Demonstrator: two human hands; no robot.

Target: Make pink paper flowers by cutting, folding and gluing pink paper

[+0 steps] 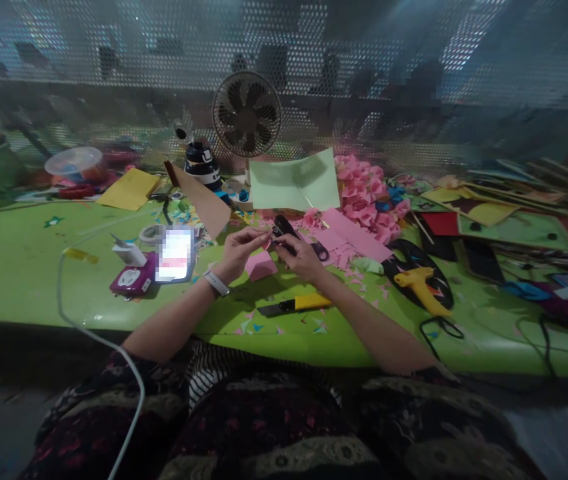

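My left hand (pixel 239 253), with a white wristband, pinches a small pink paper piece (pixel 266 245) at its fingertips. Close by on the right, my right hand (pixel 301 259) is closed around a black hand tool (pixel 287 228), whose small silver end is near the paper. Fingers cover part of the tool, so I cannot tell its exact kind. Below and between the hands lies a pink paper square (pixel 261 265). Nearer to me, a yellow-handled box cutter (pixel 297 305) rests on the green table (pixel 164 313).
Behind my hands are a pale green sheet (pixel 294 183), a pile of pink paper flowers (pixel 364 193) and a fan (pixel 247 113). A lit phone (pixel 175 255) and purple device (pixel 134 277) lie left. A yellow glue gun (pixel 421 288) with a black cord lies right.
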